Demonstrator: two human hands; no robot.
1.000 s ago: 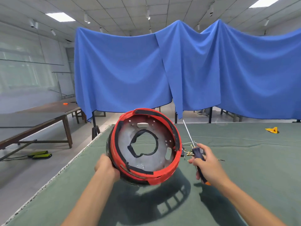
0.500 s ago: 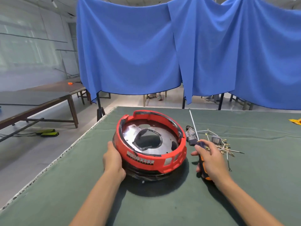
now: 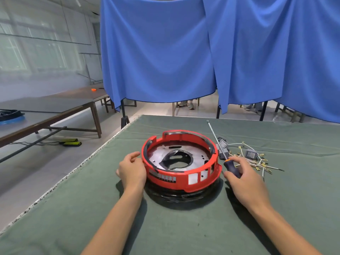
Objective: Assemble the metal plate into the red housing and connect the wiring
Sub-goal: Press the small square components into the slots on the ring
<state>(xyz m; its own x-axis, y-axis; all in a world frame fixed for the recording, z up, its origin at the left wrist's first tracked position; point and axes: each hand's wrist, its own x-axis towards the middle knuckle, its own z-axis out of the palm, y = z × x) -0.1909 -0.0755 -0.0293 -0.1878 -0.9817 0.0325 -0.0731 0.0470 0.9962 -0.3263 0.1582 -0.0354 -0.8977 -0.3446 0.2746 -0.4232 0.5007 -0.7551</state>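
Green cloth table (image 3: 184, 227), blue curtain (image 3: 184, 52) behind. Red housing (image 3: 181, 174) sits flat, open side up, near the left edge; metal plate (image 3: 166, 156) lies inside it. Left hand (image 3: 131, 170) rests against the housing's left wall, fingers loosely curved, probably steadying it. Right hand (image 3: 244, 178) grips the screwdriver (image 3: 219, 150) handle, shaft pointing up and away, likely ready for screws. Wires (image 3: 257, 162) and small grey parts lie loose just right of the housing, not connected.

left hand (image 3: 132, 169): forearm extended, fingers loosely curved, palm facing right | right hand (image 3: 245, 178): forearm extended, fingers curled in grip
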